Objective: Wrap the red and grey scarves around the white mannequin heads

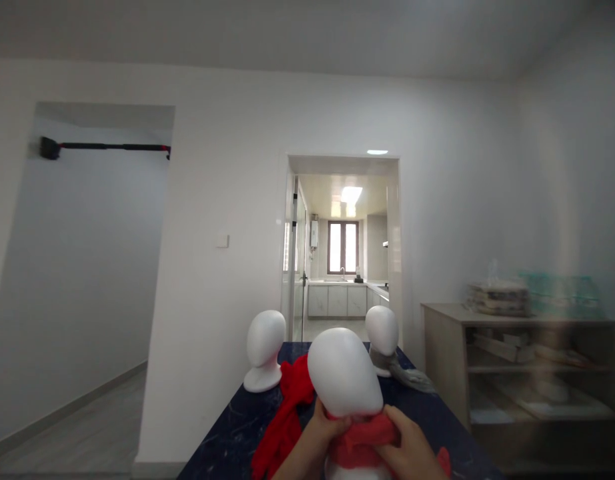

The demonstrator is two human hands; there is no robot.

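Note:
A white mannequin head (344, 372) stands right in front of me on a dark blue marbled table (232, 433). A red scarf (360, 437) is wrapped at its neck. My left hand (320, 427) and my right hand (410, 443) are both closed on the scarf at the neck, one on each side. More red cloth (287, 413) trails to the left over the table. Two other white mannequin heads stand farther back: one at the left (265, 348), bare, and one at the right (382, 331) with a grey scarf (405, 375) around its neck.
A wooden shelf unit (522, 360) with stacked items stands at the right. Straight ahead an open doorway (343, 247) leads to a kitchen. A wide opening at the left has a black and red bar (105, 147) across its top.

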